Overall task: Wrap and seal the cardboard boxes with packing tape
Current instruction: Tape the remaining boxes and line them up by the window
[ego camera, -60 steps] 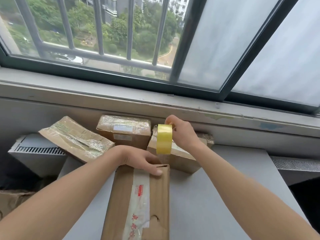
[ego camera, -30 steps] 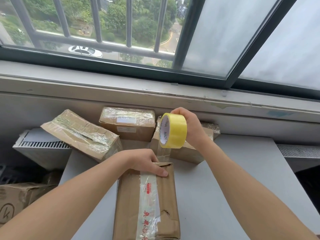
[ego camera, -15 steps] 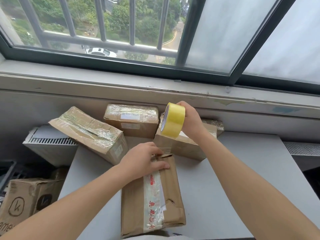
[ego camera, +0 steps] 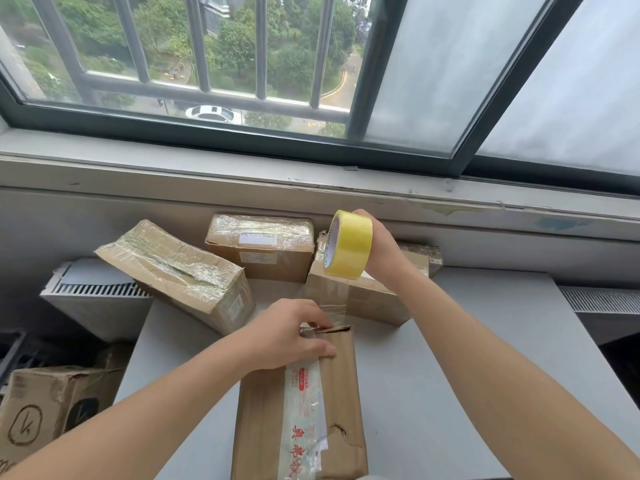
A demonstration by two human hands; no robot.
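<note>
A long brown cardboard box with an old white printed tape strip lies lengthwise on the grey table in front of me. My left hand presses on its far end, fingers pinching the end of a clear tape strip against the box edge. My right hand holds a yellow tape roll raised above and behind the box. The strip stretches taut from roll to box.
Three tape-wrapped boxes sit at the table's back: a tilted one at left, one in the middle, one behind the roll. A marked carton stands low at left, beside a radiator. The window sill runs behind.
My right hand has lifted the roll up and away, drawing out a longer strip of clear tape. My left hand has shifted onto the box's far edge, pinning the tape end.
</note>
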